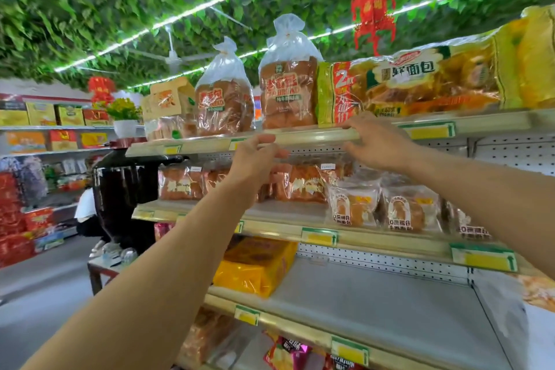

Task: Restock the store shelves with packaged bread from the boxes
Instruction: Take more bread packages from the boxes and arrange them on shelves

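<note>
both hands are raised to the front rail of the top shelf (300, 137). the left hand (255, 159) is at the rail's underside, fingers loosely curled, grasping nothing visible. the right hand (375, 141) rests its fingers on the rail, relaxed, below a long bread pack (420, 84). two bagged loaves (288, 90) stand upright on that shelf, left of the long pack. small wrapped buns (402, 210) lie one shelf lower.

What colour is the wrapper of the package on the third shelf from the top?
Yellow-orange package, clearest in the head view.
</note>
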A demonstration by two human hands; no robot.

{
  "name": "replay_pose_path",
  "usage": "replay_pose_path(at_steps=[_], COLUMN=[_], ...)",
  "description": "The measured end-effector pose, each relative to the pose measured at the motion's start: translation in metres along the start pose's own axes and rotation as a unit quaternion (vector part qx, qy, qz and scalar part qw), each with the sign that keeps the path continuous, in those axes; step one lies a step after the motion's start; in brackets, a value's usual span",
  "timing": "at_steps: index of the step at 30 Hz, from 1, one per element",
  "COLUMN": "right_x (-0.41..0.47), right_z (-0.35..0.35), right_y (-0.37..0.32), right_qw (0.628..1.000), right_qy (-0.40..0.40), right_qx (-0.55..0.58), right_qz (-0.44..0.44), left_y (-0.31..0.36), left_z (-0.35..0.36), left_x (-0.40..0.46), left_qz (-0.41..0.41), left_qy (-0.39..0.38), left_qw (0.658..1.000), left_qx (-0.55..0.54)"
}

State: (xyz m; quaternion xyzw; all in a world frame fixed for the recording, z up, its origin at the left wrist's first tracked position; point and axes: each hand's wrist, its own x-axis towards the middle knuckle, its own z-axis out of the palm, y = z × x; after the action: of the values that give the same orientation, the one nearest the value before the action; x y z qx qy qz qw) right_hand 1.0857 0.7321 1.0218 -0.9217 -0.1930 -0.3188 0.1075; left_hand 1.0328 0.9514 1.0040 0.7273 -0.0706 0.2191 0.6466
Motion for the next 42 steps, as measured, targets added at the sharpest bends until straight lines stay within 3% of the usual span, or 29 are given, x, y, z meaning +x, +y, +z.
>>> replay_pose_path(at_steps=[11, 17, 26, 30, 33, 36, 39, 42], right_x=[0.066, 0.115, 0.144, 0.157, 0.172, 0.186, 0.200, 0.213], right_z=[0.037, 0.057, 0.055, 0.060, 0.068, 0.081, 0.089, 0.095], right_y=[-0.008, -0.019, -0.035, -0.035, -0.032, -0.038, -0.050, -0.055], right_qw=[0.995, 0.982, 0.961, 0.956, 0.963, 0.982, 0.986, 0.983], right_qy=[-0.038, -0.096, -0.111, -0.047, 0.083, 0.123, 0.109, 0.108], right_qx=[-0.096, -0.086, -0.078, -0.139, -0.195, -0.094, -0.001, 0.010], right_qz=[-0.012, 0.136, 0.242, 0.252, 0.167, 0.108, 0.125, 0.148], left_y=[-0.035, -0.048, -0.055, -0.054, -0.053, -0.053, -0.054, -0.058], left_z=[0.011, 0.011, -0.011, -0.023, -0.030, -0.035, -0.038, -0.036], left_x=[0.094, 0.159, 0.244, 0.277, 0.309, 0.329, 0.337, 0.341], left_qz=[0.025, 0.103, 0.205, 0.240, 0.230, 0.185, 0.161, 0.151], left_qy=[-0.028, -0.050, -0.054, -0.032, -0.027, -0.064, -0.105, -0.152], left_qw=[0.999, 0.993, 0.977, 0.969, 0.968, 0.972, 0.973, 0.966], left_qx=[-0.027, -0.012, 0.035, 0.055, 0.098, 0.126, 0.131, 0.148])
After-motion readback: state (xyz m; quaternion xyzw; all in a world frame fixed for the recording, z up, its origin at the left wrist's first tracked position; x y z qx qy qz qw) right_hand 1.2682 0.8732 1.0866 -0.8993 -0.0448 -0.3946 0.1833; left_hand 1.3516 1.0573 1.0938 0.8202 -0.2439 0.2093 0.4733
